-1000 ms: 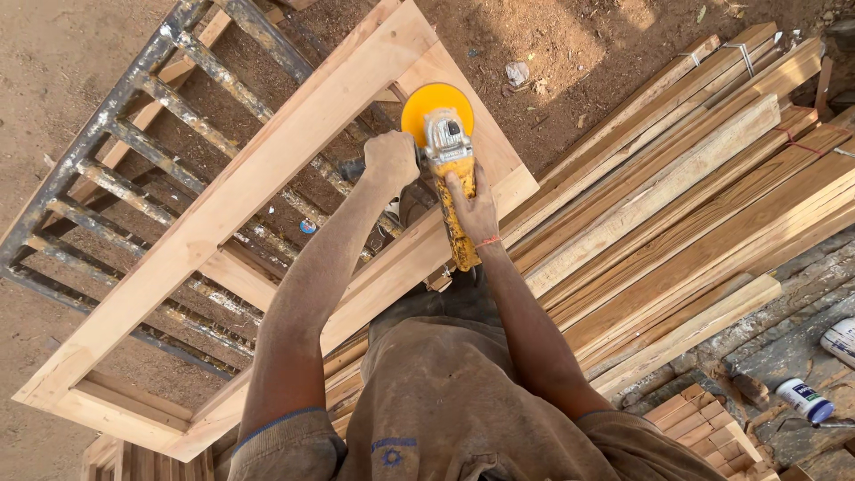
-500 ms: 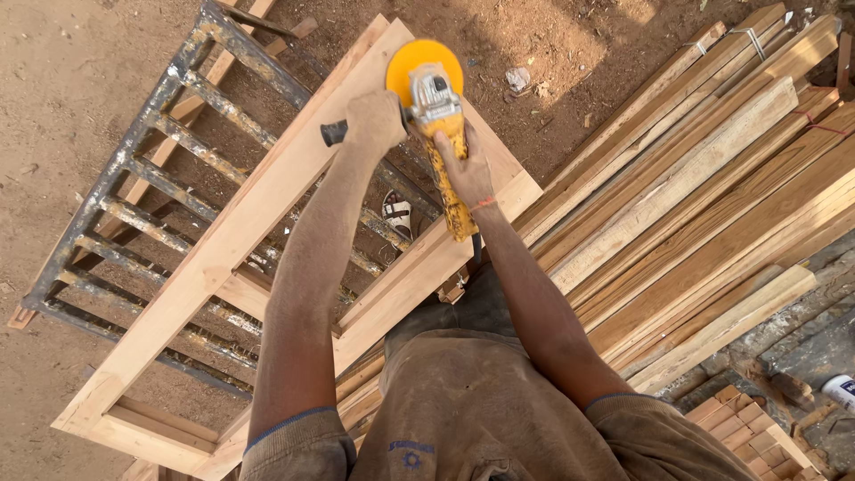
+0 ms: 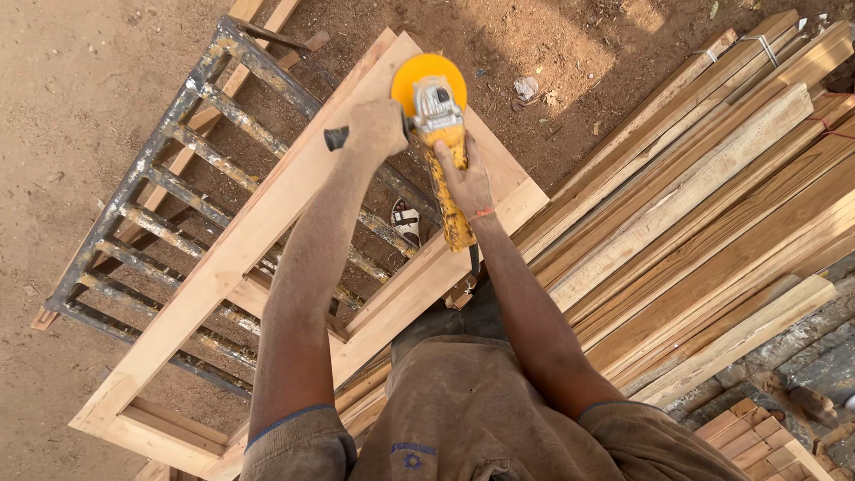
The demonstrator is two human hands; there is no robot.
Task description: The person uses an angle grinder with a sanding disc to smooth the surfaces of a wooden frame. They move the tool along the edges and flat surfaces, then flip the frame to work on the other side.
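Since the earlier frame, both hands have carried the yellow angle grinder [image 3: 434, 107] farther along the wooden frame [image 3: 267, 214]. I see my left hand [image 3: 376, 129] clenched on its black side handle and my right hand [image 3: 465, 178] wrapped around its body. It sits over the frame's top rail, above the rusty metal grate [image 3: 151, 196], with stacked planks [image 3: 712, 196] alongside.

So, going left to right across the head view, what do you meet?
Metal grate → wooden frame → left hand → yellow grinder → right hand → stacked wooden planks.
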